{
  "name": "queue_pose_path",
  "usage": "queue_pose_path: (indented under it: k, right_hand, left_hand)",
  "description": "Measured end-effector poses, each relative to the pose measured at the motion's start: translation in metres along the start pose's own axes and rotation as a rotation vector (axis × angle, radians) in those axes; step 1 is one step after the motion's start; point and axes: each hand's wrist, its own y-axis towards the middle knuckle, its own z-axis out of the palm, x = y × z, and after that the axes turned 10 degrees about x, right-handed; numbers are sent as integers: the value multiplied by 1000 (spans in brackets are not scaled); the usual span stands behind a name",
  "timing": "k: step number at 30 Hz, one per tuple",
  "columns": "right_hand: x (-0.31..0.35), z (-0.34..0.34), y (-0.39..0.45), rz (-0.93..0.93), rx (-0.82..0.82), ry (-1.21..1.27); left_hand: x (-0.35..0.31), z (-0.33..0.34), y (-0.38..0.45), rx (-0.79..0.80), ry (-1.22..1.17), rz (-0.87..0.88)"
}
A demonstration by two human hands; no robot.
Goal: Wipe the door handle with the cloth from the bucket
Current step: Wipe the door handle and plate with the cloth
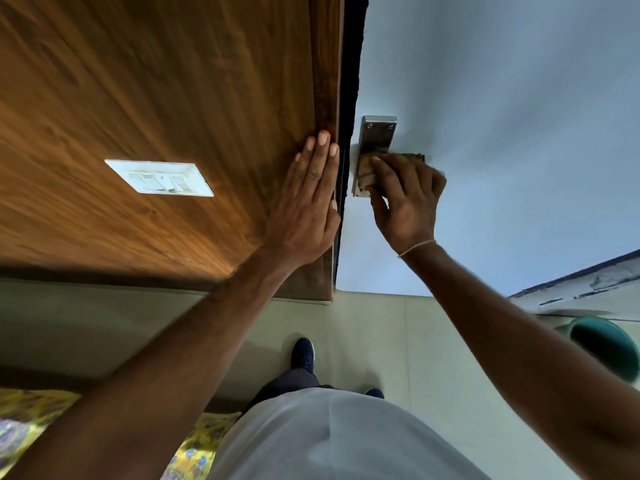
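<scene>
Right hand (405,202) grips folded brownish cloth (367,171) on steel door handle (375,140); left hand (308,206) flat, open. Best rub along the lever, firmly.

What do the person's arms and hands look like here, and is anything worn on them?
Both forearms are bare, with no sleeves in view and no gloves. The right hand has a thin, light-coloured thread band around the wrist. The left hand shows no ring, watch or band. The nails are short and unpainted.

Brushed metal handle plate (375,136), brownish cloth (405,157), glossy wood-grain panel (156,81), smooth matt pale door (502,116).
</scene>
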Motion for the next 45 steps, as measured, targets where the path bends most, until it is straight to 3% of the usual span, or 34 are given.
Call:
queue_pose_path:
  k: [8,14,17,24,29,37,45]
  right_hand:
    - [-12,7,45,-527,26,-131]
    - [-18,6,57,-806,187,-320]
    - [-29,-4,48,-780,121,-231]
    - [-22,-10,13,-245,26,-29]
    - [-42,-23,-1,-78,0,0]
    - [-18,-7,22,-280,36,-37]
    - [-25,4,55,-666,109,-173]
  left_hand:
    - [0,-2,-1,5,-32,12]
    - [-1,-1,0,16,-36,12]
    - [-3,0,1,-4,-36,2]
    - [-3,1,0,-2,-28,-11]
    - [-6,2,0,4,-26,-29]
    - [-3,2,0,-3,-30,-5]
    - [3,1,0,12,-39,25]
